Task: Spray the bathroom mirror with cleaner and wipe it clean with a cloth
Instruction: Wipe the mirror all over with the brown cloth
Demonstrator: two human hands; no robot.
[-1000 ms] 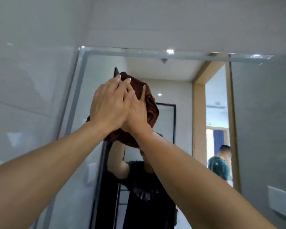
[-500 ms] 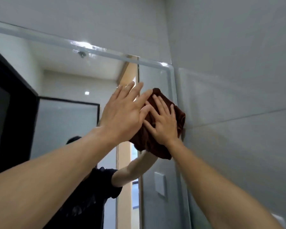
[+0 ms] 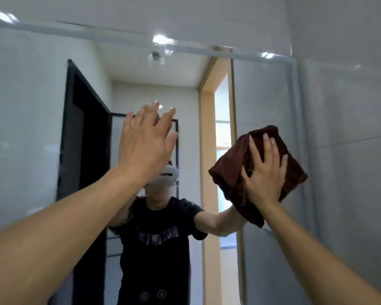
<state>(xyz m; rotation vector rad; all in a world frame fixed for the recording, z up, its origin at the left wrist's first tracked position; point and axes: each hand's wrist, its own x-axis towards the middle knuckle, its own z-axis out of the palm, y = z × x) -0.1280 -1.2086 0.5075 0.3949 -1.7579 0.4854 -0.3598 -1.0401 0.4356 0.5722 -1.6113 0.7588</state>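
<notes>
Glossy pale wall tiles [image 3: 350, 106] are noted around a large frameless mirror [image 3: 31, 128] with a bevelled, reflective edge; ceiling lights are picked up as glare along its top. At left of centre the left hand [image 3: 145, 144] is held up before the glass, fingers straight and spread, nothing held; contact with the glass cannot be told. Further right, a dark brown cloth [image 3: 233, 172], soft, napped and loosely bunched into folds, is pressed flat against the mirror near its right edge by the right hand [image 3: 264, 179]; that grip is wide, fingers splayed over the fabric rather than curled round it. No spray bottle is seen. The wiping step is judged to be in hand. For the next move, even palm pressure and overlapping passes are called for, the bunched cloth being kept flat against the smooth glass.
</notes>
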